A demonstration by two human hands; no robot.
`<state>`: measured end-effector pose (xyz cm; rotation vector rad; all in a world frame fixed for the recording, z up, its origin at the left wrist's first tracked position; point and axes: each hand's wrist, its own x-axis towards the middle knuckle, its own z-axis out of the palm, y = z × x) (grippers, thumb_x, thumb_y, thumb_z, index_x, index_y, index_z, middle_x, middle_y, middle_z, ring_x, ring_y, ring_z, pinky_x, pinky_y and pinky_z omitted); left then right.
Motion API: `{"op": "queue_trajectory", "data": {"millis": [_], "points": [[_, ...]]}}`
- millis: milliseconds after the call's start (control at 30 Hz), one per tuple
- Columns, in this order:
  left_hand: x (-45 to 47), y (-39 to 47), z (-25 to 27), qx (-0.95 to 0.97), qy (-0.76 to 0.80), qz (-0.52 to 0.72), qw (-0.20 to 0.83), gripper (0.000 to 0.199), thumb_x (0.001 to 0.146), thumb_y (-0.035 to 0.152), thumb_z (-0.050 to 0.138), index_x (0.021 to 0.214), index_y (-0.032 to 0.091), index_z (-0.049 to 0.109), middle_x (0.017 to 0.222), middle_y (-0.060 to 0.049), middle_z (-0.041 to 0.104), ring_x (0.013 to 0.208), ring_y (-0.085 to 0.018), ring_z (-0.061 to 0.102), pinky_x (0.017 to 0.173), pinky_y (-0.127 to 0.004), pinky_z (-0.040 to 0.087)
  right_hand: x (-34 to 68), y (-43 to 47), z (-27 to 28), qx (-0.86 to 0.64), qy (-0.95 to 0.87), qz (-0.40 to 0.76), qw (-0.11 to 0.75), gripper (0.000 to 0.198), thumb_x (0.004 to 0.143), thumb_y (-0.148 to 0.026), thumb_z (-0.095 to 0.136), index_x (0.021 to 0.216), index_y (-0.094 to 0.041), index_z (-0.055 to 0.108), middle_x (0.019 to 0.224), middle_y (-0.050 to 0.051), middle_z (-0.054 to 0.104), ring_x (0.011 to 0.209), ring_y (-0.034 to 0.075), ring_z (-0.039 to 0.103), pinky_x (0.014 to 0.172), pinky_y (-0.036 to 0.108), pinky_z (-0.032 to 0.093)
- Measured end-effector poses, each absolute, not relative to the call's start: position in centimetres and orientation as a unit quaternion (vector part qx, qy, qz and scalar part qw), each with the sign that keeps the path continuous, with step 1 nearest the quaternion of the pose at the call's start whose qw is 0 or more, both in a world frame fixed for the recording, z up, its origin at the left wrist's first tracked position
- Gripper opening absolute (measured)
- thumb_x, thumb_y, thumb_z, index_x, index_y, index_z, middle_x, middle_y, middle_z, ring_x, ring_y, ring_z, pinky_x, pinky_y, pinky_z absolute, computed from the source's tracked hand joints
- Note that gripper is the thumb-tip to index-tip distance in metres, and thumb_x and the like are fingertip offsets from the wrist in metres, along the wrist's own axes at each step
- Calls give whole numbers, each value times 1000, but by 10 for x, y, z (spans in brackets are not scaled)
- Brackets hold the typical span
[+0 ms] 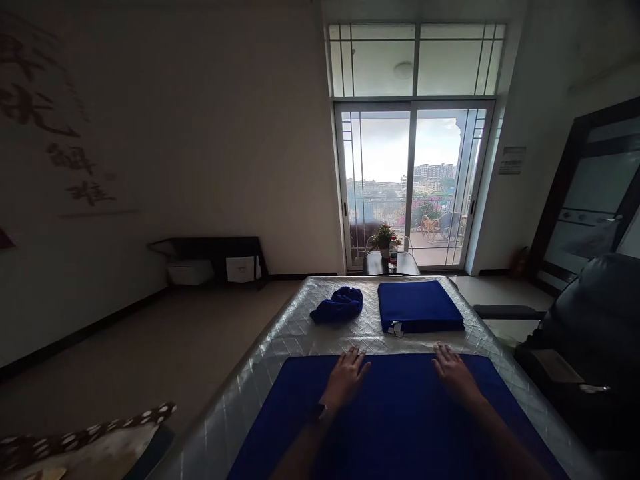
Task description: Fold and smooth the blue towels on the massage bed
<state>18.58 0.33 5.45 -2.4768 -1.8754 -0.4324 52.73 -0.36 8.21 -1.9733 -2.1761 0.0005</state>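
A dark blue cloth [400, 427] lies spread out and fairly smooth on a silvery quilted mattress [280, 343]. My left hand [349, 375] rests flat on it near its far edge, fingers stretched out. On the right, my right hand [453, 372] lies at the same far edge with its fingers spread. Neither hand grips anything. Beyond the hands sits a folded blue cloth stack [420, 303] with a white tag at its near corner. Left of that stack is a crumpled blue cloth [340, 305].
Past the mattress stands a small dark table [373, 265] with a potted plant [383, 239] and a bottle [393, 253], before a glass sliding door [375, 167]. A black chair [595, 327] is at the right. A polka-dot cloth [90, 433] lies lower left.
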Motion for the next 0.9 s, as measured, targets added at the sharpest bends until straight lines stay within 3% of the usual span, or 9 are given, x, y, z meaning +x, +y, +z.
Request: {"op": "queue_trajectory", "data": {"millis": [100,233,467,633,767,900], "points": [[200,9,45,-792,-599,-118,-7,58,109,52,33,158,26,46,167,-11,42,157,-31,32,127,-55,28,485,0,74,-617,-781,49,88,62,108,-48,26,161,-19,40,168,7,40,157,21,29,128,37,25],[177,12,37,-778,-621,-99,-5,57,109,51,31,160,29,44,168,-9,40,157,-31,32,127,-54,27,432,4,60,-555,-816,111,116,68,107,-50,21,163,-14,34,170,8,31,159,23,22,130,43,19],[164,14,37,-775,-627,-75,15,57,109,52,31,160,30,43,168,-8,40,157,-31,32,127,-53,28,410,10,43,-530,-828,113,142,68,107,-50,22,163,-12,33,170,11,30,160,25,21,131,47,15],[199,13,39,-791,-601,-105,37,58,110,45,28,162,23,38,167,-13,41,158,-32,30,126,-56,30,415,11,38,-526,-832,102,148,65,107,-46,23,163,-14,32,170,10,29,160,24,21,131,48,17],[246,9,32,-847,-515,-131,1,61,111,51,24,165,23,30,168,-11,41,157,-28,33,126,-53,31,416,11,39,-501,-850,90,135,63,106,-39,29,163,-15,32,170,9,29,160,24,22,131,45,17],[244,5,26,-833,-542,-114,-10,63,110,53,24,164,23,33,167,-11,41,157,-29,33,126,-54,32,439,12,37,-530,-834,95,123,65,106,-42,22,164,-14,31,171,9,27,160,23,21,131,44,17]]}}
